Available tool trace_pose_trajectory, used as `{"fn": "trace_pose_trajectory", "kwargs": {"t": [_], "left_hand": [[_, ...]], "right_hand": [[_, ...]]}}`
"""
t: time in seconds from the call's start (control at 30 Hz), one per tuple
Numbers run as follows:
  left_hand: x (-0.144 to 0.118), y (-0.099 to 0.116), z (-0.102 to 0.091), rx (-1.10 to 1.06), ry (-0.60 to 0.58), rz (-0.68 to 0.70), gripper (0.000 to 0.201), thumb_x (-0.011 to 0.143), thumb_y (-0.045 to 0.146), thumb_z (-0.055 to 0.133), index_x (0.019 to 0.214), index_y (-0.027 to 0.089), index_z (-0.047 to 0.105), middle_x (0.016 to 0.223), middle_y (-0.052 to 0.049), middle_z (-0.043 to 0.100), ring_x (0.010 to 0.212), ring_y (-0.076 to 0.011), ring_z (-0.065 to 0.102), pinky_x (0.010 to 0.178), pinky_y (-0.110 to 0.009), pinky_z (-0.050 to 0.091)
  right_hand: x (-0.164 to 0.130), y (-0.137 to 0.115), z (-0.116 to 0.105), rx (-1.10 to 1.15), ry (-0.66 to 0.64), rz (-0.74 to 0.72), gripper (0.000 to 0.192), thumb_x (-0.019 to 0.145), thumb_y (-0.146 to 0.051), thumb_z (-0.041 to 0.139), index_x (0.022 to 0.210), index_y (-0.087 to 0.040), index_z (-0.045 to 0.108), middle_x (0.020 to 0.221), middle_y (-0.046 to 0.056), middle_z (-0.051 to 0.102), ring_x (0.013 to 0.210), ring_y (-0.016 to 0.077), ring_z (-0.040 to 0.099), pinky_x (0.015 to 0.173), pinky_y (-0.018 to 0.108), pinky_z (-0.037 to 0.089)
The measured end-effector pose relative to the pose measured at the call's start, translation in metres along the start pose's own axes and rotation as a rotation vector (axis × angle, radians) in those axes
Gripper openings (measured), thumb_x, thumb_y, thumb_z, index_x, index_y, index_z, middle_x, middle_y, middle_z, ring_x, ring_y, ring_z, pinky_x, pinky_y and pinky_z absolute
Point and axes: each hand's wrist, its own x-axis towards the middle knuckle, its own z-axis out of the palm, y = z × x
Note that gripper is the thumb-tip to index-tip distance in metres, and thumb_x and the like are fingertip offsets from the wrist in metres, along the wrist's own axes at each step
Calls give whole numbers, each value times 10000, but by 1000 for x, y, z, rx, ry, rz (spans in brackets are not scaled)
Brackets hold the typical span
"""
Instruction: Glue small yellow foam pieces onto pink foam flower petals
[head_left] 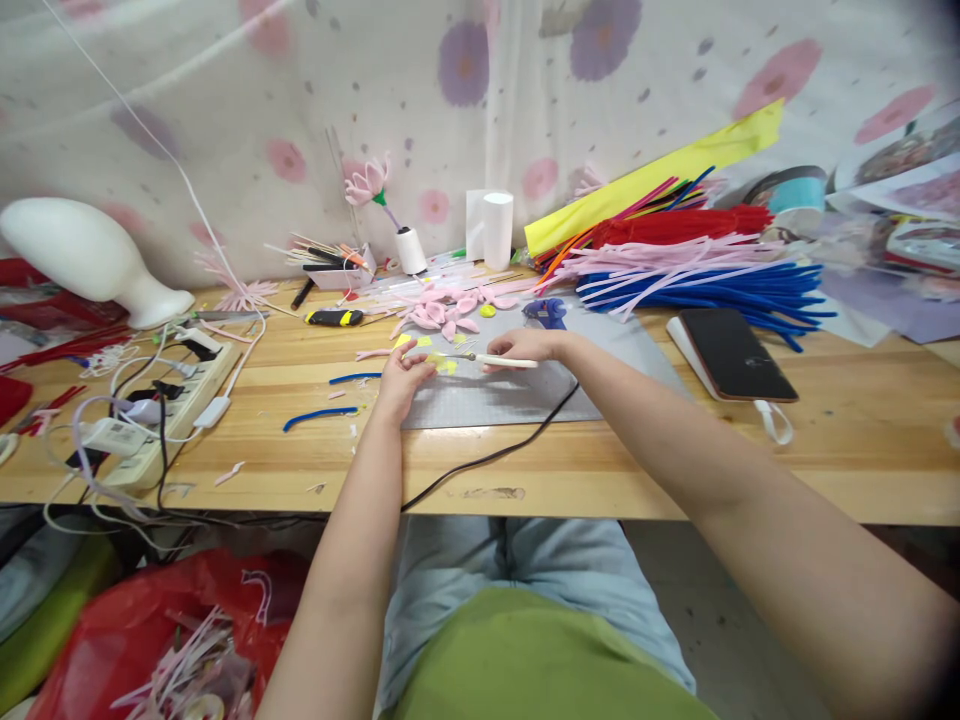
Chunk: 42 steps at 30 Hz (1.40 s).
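A black phone (736, 352) lies at the right of the wooden surface (675, 460), just beside blue pipe cleaners (720, 290). A white power strip (161, 415) sits left, a red bag (135, 620) below.

Left hand (401, 378) pressing yellow piece (442, 365) on grey mat (517, 395), right hand (525, 347) gripping white-handled tool (499, 360)

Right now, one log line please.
left hand: pressing yellow piece | right hand: shut on white-handled tool | surface: grey mat
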Motion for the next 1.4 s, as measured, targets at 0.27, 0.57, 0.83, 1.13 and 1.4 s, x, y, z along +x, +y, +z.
{"fn": "trace_pose_trajectory", "kwargs": {"t": [0.27, 0.57, 0.83, 1.13, 1.4], "left_hand": [[0, 1, 1, 63, 49, 37, 723, 508, 95, 732, 1179, 180, 475, 930, -31, 605, 705, -92, 586, 732, -290, 485], [1, 0, 1, 53, 27, 22, 691, 526, 91, 713, 1167, 188, 475, 918, -26, 609, 756, -97, 587, 735, -269, 480], [2, 0, -2, 65, 18, 35, 694, 525, 97, 696, 1174, 184, 466, 916, -27, 598, 722, -91, 581, 700, -260, 483], [2, -11, 2, 466, -79, 258, 683, 639, 67, 572, 1277, 238, 400, 1028, -54, 603, 726, -84, 609, 738, -255, 487], [1, -4, -5, 1045, 146, 412, 472, 749, 159, 536, 1213, 238, 508, 1127, -71, 585, 939, -185, 590, 867, -345, 454]], "right_hand": [[1, -2, 1, 59, -57, -13, 586, 636, -728, 539, 746, -154, 572, 629, -16, 511, 586, 95, 445, 555, 230, 306], [5, 0, 2, 95, -53, 6, 589, 583, -744, 574, 679, -166, 511, 590, -33, 466, 548, 80, 404, 529, 227, 285], [8, 9, 2, 68, 32, 38, 592, 530, -732, 614, 705, -167, 604, 577, -40, 469, 554, 84, 399, 526, 228, 261], [4, 14, 17, -49, 280, 152, 548, 652, -707, 537, 778, -186, 654, 692, -2, 602, 645, 123, 483, 548, 237, 268], [1, 14, 32, -69, 430, 233, 532, 693, -691, 510, 853, -216, 687, 823, 20, 674, 722, 146, 544, 559, 242, 279]]}}
